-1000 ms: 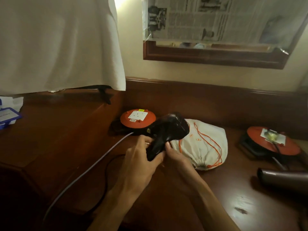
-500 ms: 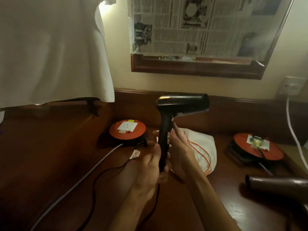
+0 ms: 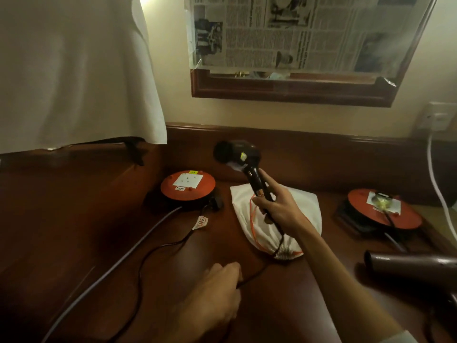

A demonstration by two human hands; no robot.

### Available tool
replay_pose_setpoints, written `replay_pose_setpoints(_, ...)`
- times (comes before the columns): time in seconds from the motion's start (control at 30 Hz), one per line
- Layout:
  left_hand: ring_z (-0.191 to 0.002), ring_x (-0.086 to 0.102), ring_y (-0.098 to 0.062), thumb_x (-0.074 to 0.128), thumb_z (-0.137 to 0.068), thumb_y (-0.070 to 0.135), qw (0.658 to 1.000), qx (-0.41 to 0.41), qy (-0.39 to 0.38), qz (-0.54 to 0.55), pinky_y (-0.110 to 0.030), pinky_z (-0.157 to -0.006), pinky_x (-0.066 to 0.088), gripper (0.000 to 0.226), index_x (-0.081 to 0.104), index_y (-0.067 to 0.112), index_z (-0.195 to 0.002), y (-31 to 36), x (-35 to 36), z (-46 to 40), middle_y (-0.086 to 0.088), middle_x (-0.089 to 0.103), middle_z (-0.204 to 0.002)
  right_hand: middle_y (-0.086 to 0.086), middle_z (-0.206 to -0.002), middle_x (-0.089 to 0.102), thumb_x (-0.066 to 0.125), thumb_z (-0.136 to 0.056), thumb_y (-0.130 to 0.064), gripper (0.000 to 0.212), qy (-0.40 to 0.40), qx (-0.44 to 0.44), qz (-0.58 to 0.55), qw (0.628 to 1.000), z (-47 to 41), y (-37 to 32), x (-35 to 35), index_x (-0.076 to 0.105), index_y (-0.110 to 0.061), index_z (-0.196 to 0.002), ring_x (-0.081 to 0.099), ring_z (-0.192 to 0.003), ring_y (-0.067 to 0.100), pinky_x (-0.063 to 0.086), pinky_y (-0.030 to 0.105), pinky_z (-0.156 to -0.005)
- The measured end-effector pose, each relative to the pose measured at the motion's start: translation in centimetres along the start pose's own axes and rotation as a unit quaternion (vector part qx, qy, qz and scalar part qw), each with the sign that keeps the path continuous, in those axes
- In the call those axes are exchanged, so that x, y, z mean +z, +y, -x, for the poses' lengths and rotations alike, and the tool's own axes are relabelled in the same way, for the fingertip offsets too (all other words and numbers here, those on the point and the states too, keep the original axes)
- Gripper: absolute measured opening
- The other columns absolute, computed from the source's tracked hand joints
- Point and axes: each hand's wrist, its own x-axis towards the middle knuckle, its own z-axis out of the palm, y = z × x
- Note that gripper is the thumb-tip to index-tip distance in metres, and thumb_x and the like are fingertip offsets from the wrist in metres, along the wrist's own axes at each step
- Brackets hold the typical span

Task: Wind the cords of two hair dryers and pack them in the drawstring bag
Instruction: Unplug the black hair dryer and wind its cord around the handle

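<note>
My right hand [image 3: 278, 206] grips the handle of a black hair dryer [image 3: 238, 154] and holds it up over the white drawstring bag [image 3: 304, 211] with orange strings, nozzle pointing left. Its black cord [image 3: 148, 256] hangs from the handle, runs across the desk and loops left toward the left reel. My left hand [image 3: 217, 290] rests low on the desk, fingers closed on that cord. A second, brown hair dryer [image 3: 410, 268] lies on the desk at the right edge.
Two orange cable reels sit on the dark wooden desk [image 3: 74, 219]: the left reel [image 3: 188, 186] with a grey cable [image 3: 111, 271] leading out, and the right reel [image 3: 383, 214]. A white cloth [image 3: 74, 70] hangs at the upper left. A newspaper-covered mirror [image 3: 296, 45] is on the wall.
The dryer was held by both hands; now my right hand alone holds it, tilted farther back. My left hand has dropped to the desk and taken the cord.
</note>
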Motion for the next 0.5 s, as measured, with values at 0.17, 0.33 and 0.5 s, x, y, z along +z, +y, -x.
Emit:
replay_pose_setpoints(0.17, -0.107, 0.063, -0.026, 0.049, -0.105, 0.029, 0.969, 0.021, 0.007, -0.245, -0.035, -0.081, 0.047, 0.02, 0.058, 0.02, -0.121, 3.3, -5.6, 1.9, -0.006, 0.061, -0.119, 0.007, -0.116, 0.06, 0.071, -0.089, -0.005, 0.069, 0.033, -0.012, 0.179, 0.983, 0.0, 1.0, -0.7, 0.047, -0.033, -0.147, 0.058, -0.065, 0.008, 0.043, 0.01, -0.045)
replay_pose_setpoints(0.33, -0.134, 0.043, -0.027, 0.063, -0.098, 0.03, 0.875, 0.119, 0.109, -0.457, -0.045, -0.11, 0.033, 0.048, 0.046, 0.024, -0.142, 6.2, -11.0, -0.7, -0.006, 0.051, -0.14, 0.001, -0.102, 0.072, 0.071, -0.091, -0.041, 0.047, -0.034, -0.028, 0.204, 0.978, 1.6, 1.1, 0.6, 0.06, -0.037, -0.136, 0.064, -0.062, 0.001, 0.049, 0.018, -0.053)
replay_pose_setpoints(0.5, -0.128, 0.043, -0.022, 0.074, -0.084, 0.053, 0.868, 0.169, 0.085, -0.459, -0.043, -0.107, 0.035, 0.062, 0.052, 0.027, -0.137, 5.5, -14.3, -6.3, -0.001, 0.05, -0.135, -0.012, -0.099, 0.073, 0.044, -0.093, -0.061, 0.047, -0.125, 0.009, 0.114, 0.985, 4.1, -1.2, 1.0, 0.066, -0.036, -0.126, 0.07, -0.081, -0.007, 0.053, 0.015, -0.069)
